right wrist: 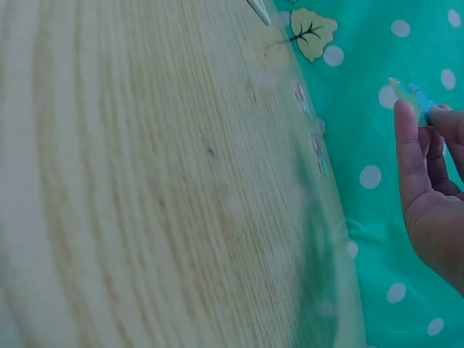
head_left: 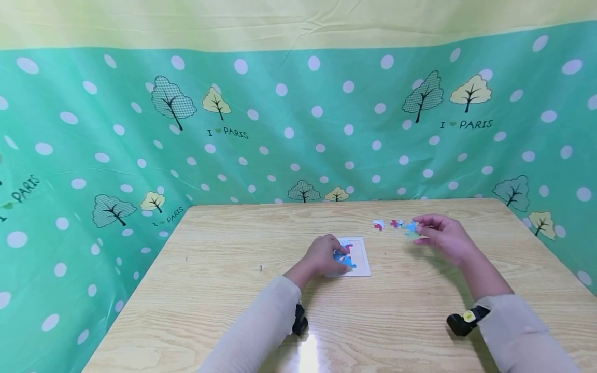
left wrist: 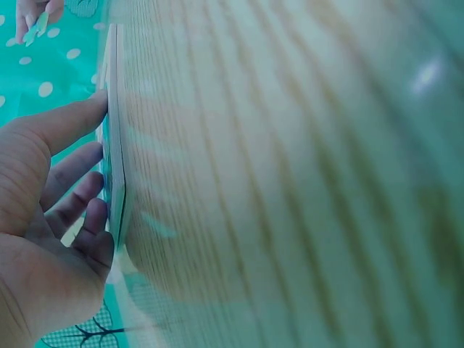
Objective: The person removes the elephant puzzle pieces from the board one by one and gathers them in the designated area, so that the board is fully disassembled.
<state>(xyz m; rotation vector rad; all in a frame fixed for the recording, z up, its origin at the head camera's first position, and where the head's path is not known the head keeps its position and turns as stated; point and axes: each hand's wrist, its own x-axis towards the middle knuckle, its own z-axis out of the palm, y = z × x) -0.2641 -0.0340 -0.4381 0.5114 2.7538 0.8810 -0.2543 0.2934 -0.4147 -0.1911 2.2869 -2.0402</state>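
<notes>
My left hand [head_left: 323,255] lies over the left part of a small white puzzle tray [head_left: 363,260], its fingertips touching the blue puzzle pieces [head_left: 346,261] set in it. The tray's right part shows bare white. From the left wrist view, the tray is edge-on, with the thumb and fingers [left wrist: 72,170] against its face. Farther right, my right hand [head_left: 445,239] pinches a blue and light-green puzzle piece [head_left: 411,228] between thumb and fingers, above the table. That piece [right wrist: 422,97] also appears at the fingertips in the right wrist view.
Two loose spots of puzzle pieces lie near the table's back: a white and pink piece [head_left: 379,225] and a pink and dark one [head_left: 395,224]. A green dotted curtain [head_left: 326,140] hangs behind the wooden table [head_left: 224,311].
</notes>
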